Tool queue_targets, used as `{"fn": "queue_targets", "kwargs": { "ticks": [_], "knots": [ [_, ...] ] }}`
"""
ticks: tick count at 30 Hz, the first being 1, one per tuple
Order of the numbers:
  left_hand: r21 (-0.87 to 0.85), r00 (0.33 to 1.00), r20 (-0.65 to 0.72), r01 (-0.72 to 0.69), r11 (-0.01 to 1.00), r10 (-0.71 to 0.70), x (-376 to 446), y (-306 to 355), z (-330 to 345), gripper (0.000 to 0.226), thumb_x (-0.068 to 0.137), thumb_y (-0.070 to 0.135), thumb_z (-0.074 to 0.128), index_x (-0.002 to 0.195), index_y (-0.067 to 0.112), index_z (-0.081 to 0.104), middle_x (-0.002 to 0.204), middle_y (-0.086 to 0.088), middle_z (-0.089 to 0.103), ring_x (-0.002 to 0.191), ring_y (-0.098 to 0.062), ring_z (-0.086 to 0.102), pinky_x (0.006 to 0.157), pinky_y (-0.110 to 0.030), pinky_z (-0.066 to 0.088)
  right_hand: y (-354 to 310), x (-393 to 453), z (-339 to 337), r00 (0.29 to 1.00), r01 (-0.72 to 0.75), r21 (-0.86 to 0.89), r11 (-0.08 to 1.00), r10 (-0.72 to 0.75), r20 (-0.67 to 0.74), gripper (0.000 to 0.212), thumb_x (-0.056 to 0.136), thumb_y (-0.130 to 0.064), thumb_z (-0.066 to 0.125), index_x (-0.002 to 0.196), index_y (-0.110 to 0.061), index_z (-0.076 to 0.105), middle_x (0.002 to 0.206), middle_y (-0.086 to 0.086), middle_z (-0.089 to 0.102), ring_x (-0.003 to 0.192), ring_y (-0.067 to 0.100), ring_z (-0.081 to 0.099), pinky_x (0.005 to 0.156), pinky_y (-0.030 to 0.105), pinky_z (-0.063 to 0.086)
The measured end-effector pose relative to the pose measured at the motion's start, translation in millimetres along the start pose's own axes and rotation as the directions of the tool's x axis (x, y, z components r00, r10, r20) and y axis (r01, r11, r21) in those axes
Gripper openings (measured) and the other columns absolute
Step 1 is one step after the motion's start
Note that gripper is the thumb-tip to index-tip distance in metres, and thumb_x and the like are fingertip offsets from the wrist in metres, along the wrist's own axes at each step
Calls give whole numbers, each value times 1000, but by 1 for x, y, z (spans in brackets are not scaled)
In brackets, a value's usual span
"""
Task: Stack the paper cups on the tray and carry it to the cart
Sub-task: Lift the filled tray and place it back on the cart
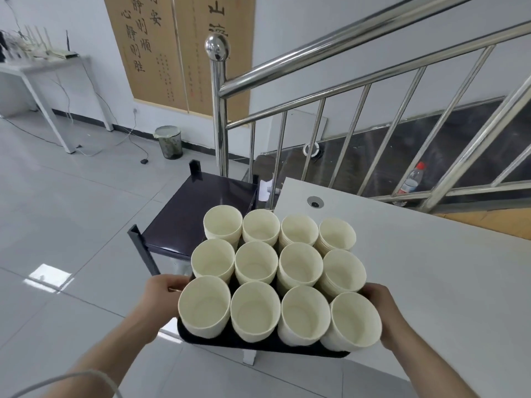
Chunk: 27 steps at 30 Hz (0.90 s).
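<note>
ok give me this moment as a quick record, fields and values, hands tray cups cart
left hand: grips the tray's left edge
right hand: grips the tray's right edge
tray: dark, held up in the air between both hands
cups: twelve stacks, three rows of four, upright, open ends up
cart: dark top shelf, just ahead of the tray, bare where visible
table: white, to the right of the tray
stage: tray loaded, not yet set on the cart
</note>
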<state>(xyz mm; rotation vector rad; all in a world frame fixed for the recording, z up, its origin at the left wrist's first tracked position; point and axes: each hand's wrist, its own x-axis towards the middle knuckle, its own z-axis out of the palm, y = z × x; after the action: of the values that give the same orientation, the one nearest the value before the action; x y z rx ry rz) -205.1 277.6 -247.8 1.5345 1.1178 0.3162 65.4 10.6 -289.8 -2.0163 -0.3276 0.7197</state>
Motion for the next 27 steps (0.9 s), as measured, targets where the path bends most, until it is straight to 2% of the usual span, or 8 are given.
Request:
{"fn": "queue_targets", "kwargs": {
  "ticks": [4,9,12,16,20,23,25,27],
  "knots": [
    [27,999,40,1,1000,-2,25,-5,-49,12,77,-4,66,79,4,75,74,-20,68,63,-22,56,56,-29,45,-10,-6,47,999,-11,-5,1000,11,-49,13,74,7,67,80,16,60,73,15,62,67,21,56,60,37,44],
    [27,997,77,8,1000,-10,55,-9,-101,18,78,-5,68,81,11,75,59,0,68,54,-16,56,49,-24,45,-28,-15,101,996,-37,-20,999,36,-80,11,76,11,65,78,18,58,68,11,58,66,18,53,59,35,41],
    [43,995,93,22,999,-26,73,-12,-131,16,77,-4,69,84,10,74,62,-1,68,53,-14,57,46,-21,43,-41,-15,133,995,-37,-10,999,36,-93,11,74,13,66,73,18,56,66,10,55,65,17,51,59,34,40],
    [35,995,91,48,998,-51,99,-14,-164,14,75,-4,71,85,6,74,73,-11,70,60,-20,59,53,-25,47,-61,-5,169,995,-36,-14,999,34,-92,10,73,10,66,71,14,57,65,7,56,64,16,51,58,34,40],
    [23,994,105,40,999,-42,128,-6,-186,14,68,-2,75,77,7,75,71,-11,69,63,-23,55,58,-28,43,-84,19,195,996,-28,-6,1000,27,-86,13,72,4,69,72,10,58,66,6,58,62,16,51,57,33,41],
    [37,996,77,42,998,-45,160,0,-205,16,75,-6,70,75,10,75,71,-12,70,63,-22,57,59,-29,44,-103,46,220,998,-29,17,999,30,-58,24,66,-7,71,74,11,57,66,6,57,63,16,52,57,34,42],
    [50,997,60,49,998,-52,180,5,-217,16,76,-3,70,75,11,75,66,-6,70,61,-21,58,59,-29,45,-115,60,235,999,-24,19,1000,25,-47,37,58,-18,70,76,12,56,66,5,56,63,16,50,56,34,41],
    [59,998,47,39,998,-42,195,11,-227,14,76,-1,71,76,12,75,59,2,69,59,-18,59,56,-26,47,-126,72,246,999,0,17,1000,0,-41,39,59,-20,73,77,11,58,66,5,57,63,15,51,56,34,42]
  ]
}}
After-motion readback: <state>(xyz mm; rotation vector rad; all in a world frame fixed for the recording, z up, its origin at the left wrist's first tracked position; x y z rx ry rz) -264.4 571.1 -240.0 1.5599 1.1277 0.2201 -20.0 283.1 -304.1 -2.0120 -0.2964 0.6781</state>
